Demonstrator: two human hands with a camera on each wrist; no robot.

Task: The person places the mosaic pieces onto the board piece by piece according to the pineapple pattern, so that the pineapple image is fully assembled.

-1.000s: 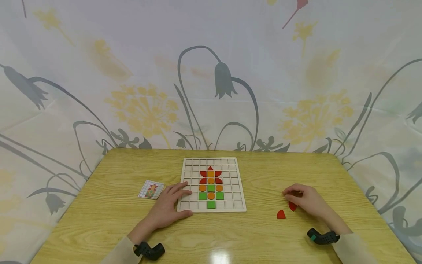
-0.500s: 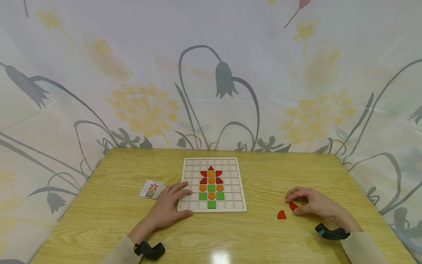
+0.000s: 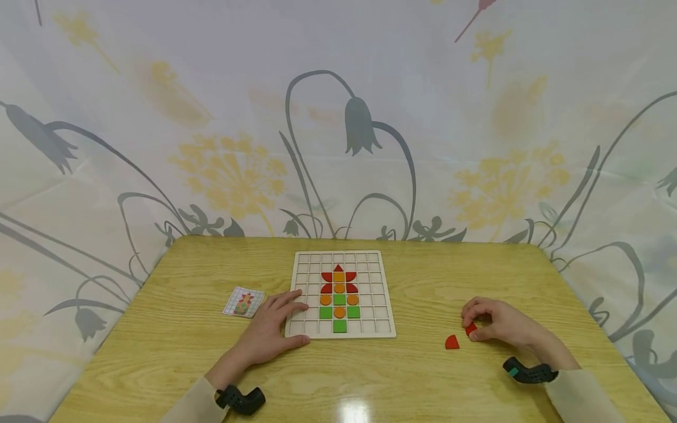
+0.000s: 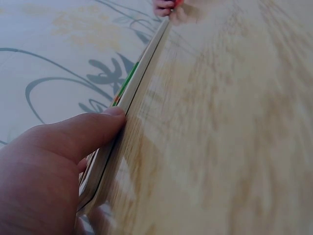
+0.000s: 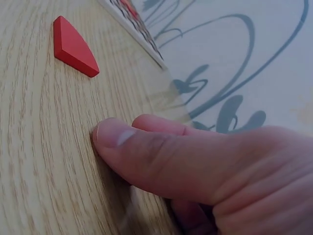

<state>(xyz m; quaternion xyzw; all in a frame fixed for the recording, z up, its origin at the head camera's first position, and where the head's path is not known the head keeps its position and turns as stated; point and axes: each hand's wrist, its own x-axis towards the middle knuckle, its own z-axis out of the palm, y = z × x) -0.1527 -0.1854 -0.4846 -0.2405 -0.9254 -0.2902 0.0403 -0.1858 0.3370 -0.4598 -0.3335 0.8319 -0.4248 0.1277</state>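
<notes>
A white grid board (image 3: pixel 383 294) lies on the table, with red, orange and green pieces set in its cells as a flower-like figure. My left hand (image 3: pixel 270 332) rests over the board's near left corner, fingers extended on its left side. Its thumb (image 4: pixel 93 129) touches the near edge in the left wrist view. Out to the right, my right hand (image 3: pixel 502 323) pinches a red quarter-circle piece (image 3: pixel 471 329) between thumb and fingers. The thumb hides that piece in the right wrist view. Another red quarter-circle piece (image 3: pixel 452 342) lies just left of this hand.
A small pattern card (image 3: pixel 243 302) showing a similar figure on a grid lies left of the board, beside my left hand. The wooden table (image 3: pixel 412 388) ends at the back against a flower-printed backdrop (image 3: pixel 439 117).
My right hand has shifted slightly right and pinched the red quarter-circle piece it was hovering at. The left hand and board have stayed in place.
</notes>
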